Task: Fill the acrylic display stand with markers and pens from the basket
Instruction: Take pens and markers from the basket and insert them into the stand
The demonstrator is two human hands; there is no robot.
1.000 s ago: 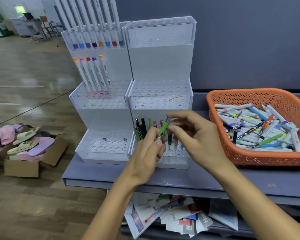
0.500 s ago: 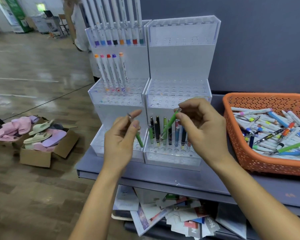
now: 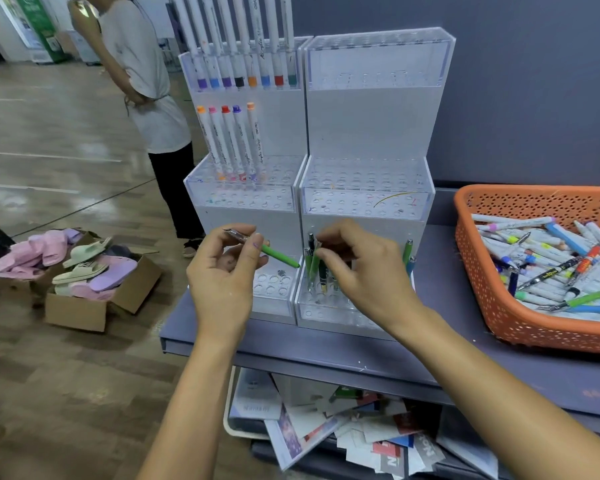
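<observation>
Two clear acrylic display stands (image 3: 368,133) stand side by side on a grey shelf. My left hand (image 3: 222,275) pinches a green pen (image 3: 278,255) with a silver clip, held slanted in front of the left stand. My right hand (image 3: 361,268) pinches a second green pen (image 3: 314,265) whose lower end sits among several pens standing in the right stand's bottom tier. White markers (image 3: 232,140) with coloured caps fill the back rows of the left stand's upper tiers. The orange basket (image 3: 506,317) at the right holds several markers and pens.
A person in a grey shirt (image 3: 142,81) stands behind the left stand. Cardboard boxes of slippers (image 3: 84,271) lie on the wooden floor at the left. Papers and booklets (image 3: 343,431) are piled on the lower shelf. A dark wall backs the shelf.
My hands have parted, each with a green pen. The left hand moved left with its pen. The right hand lowered its pen into the right stand's bottom tier. The camera came closer.
</observation>
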